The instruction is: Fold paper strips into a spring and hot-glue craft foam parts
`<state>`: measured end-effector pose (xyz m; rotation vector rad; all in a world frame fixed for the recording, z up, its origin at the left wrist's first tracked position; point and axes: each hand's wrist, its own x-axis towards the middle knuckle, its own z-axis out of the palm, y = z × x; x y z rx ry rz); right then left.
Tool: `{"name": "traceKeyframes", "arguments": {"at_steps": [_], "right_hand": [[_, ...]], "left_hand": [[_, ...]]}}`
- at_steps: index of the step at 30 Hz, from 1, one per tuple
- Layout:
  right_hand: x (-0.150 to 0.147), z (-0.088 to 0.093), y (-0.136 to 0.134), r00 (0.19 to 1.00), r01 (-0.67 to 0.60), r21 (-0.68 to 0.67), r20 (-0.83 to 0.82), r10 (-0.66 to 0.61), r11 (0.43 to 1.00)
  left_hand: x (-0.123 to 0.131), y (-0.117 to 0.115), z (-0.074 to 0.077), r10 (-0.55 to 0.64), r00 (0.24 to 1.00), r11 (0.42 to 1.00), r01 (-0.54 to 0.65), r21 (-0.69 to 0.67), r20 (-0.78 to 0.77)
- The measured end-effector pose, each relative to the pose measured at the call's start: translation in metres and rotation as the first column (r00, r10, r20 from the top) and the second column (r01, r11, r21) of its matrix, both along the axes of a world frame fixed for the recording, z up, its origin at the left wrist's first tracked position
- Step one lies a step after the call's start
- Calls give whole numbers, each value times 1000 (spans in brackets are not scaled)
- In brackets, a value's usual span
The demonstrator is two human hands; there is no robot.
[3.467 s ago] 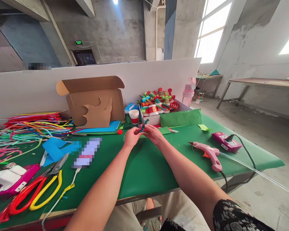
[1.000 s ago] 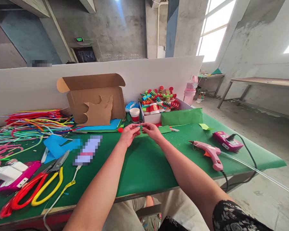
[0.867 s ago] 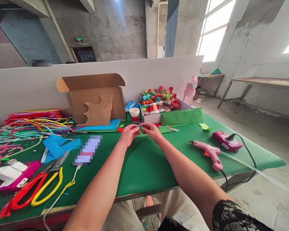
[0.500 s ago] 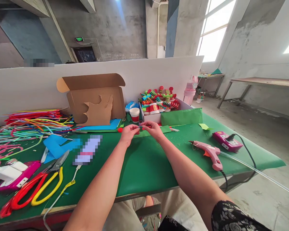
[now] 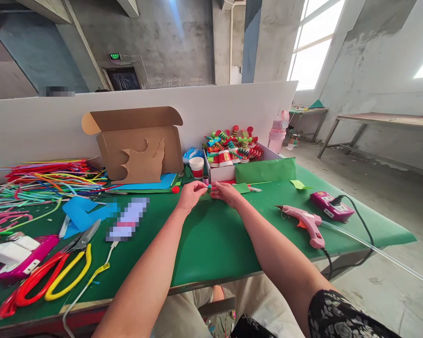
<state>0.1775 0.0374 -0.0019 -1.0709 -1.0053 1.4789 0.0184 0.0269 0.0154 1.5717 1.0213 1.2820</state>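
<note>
Over the middle of the green table (image 5: 215,249), my left hand (image 5: 192,195) pinches a tiny blue-green piece (image 5: 209,186), too small to name. My right hand (image 5: 226,193) is just to its right, fingers stretched toward the piece; whether they touch it I cannot tell. Close behind the hands are a red-and-white paper cup (image 5: 196,167) and a small purple-grey roll (image 5: 206,180). A red disc (image 5: 175,189) lies left of my left hand, and green paper (image 5: 241,188) lies beside my right hand.
Left are scissors (image 5: 82,244), a phone (image 5: 129,219) on a cable, blue strips (image 5: 79,211) and pipe cleaners (image 5: 52,173). An open cardboard box (image 5: 141,122) and a box of colourful figures (image 5: 218,174) stand behind. Right lie a pink glue gun (image 5: 310,223) and a power strip (image 5: 331,206).
My right hand's fingers have loosened from a pinch and stretched out, shifting slightly downward. My left hand keeps its pinch at nearly the same spot.
</note>
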Motion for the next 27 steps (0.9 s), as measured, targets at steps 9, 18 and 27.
{"name": "traceKeyframes", "arguments": {"at_steps": [9, 18, 27], "right_hand": [[-1, 4, -5, 994, -110, 101, 14, 109, 989], [3, 12, -11, 947, -295, 144, 176, 269, 945], [-3, 12, -9, 987, -65, 85, -143, 77, 994]], "left_hand": [[-1, 2, -3, -22, 999, 999, 20, -45, -42], [-3, 6, -8, -10, 988, 1000, 7, -18, -154], [-7, 9, -4, 64, 990, 992, -50, -117, 125]]}}
